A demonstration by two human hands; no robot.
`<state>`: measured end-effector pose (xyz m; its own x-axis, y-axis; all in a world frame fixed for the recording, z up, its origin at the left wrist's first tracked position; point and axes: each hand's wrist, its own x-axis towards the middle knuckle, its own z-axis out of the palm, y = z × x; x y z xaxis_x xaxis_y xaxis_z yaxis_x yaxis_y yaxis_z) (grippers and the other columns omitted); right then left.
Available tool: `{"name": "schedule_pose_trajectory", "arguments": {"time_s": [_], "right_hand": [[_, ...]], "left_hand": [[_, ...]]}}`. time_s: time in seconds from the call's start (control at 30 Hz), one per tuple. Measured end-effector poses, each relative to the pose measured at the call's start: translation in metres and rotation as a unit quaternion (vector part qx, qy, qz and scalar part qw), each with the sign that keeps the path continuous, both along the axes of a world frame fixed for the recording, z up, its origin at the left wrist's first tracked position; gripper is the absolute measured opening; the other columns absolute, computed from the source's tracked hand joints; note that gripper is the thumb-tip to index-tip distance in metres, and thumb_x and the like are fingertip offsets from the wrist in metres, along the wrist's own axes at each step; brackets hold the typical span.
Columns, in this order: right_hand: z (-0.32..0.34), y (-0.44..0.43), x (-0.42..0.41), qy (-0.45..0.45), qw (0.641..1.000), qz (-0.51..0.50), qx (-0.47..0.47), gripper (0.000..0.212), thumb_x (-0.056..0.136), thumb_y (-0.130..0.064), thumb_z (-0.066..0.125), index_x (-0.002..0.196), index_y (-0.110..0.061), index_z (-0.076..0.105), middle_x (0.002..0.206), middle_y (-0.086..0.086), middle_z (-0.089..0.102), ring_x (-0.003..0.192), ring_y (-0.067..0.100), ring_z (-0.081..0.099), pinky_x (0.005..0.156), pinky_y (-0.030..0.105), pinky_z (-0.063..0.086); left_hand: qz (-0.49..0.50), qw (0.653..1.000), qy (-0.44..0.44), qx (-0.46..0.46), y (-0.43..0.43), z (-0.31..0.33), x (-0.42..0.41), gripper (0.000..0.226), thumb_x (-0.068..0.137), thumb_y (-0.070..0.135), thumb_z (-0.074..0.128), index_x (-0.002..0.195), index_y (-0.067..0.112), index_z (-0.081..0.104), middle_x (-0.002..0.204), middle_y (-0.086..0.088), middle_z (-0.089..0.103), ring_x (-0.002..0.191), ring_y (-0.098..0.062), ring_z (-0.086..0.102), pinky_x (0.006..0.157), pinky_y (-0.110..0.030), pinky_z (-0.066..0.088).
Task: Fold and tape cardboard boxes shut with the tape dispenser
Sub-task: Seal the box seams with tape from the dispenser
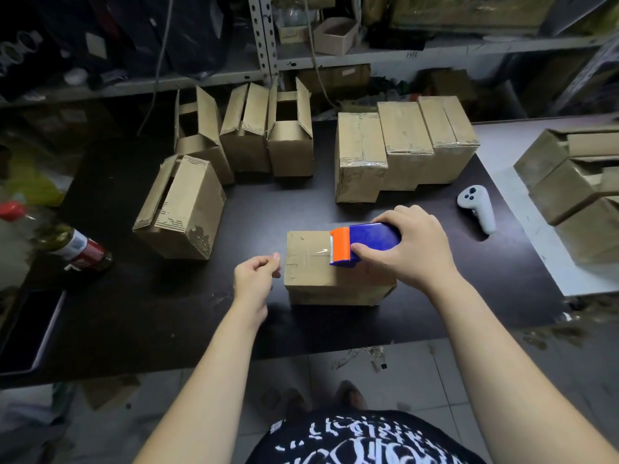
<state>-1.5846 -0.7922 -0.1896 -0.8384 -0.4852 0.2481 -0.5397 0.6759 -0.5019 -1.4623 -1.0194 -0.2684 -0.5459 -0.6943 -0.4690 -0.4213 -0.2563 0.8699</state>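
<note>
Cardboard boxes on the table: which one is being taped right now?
The box at the front centre, alone beneath the blue-and-orange tape dispenser gripped by the right hand. All other boxes sit farther back, untouched.

My right hand [412,244] covers the back of the tape dispenser [365,239] — its roll is out of sight — and together they hide the right part of the box [311,272] top. Whether my left hand [256,274] pinches anything (fingers curled toward the thumb) I cannot tell. The stacked boxes [569,182] run off the right edge; the bottle [80,251] label is too blurred to read.
</note>
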Motion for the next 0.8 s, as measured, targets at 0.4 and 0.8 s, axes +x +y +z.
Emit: {"name": "schedule_pose_trajectory", "arguments": {"time_s": [0.4, 0.8], "right_hand": [[0.006, 0.001, -0.001, -0.032, 0.999, 0.003, 0.000, 0.063, 0.073, -0.058, 0.043, 0.111, -0.019, 0.074, 0.087, -0.009, 0.057, 0.087, 0.014, 0.047, 0.074, 0.028, 0.036], [0.029, 0.012, -0.018, -0.150, 0.987, 0.060, 0.014, 0.028, 0.072, -0.049, 0.082, 0.096, -0.035, 0.079, 0.086, -0.017, 0.075, 0.083, 0.002, 0.068, 0.077, 0.029, 0.059]], "left_hand": [[-0.118, 0.989, 0.036, -0.081, 0.002, 0.020, -0.012, 0.029, 0.095, 0.006, 0.056, 0.113, 0.029, 0.057, 0.110, -0.005, 0.057, 0.087, -0.015, 0.059, 0.070, -0.028, 0.044], [-0.438, 0.875, -0.005, -0.204, -0.018, 0.038, -0.025, 0.055, 0.088, 0.040, 0.077, 0.138, 0.047, 0.056, 0.156, 0.011, 0.029, 0.145, -0.006, 0.029, 0.109, -0.021, 0.028]]}}
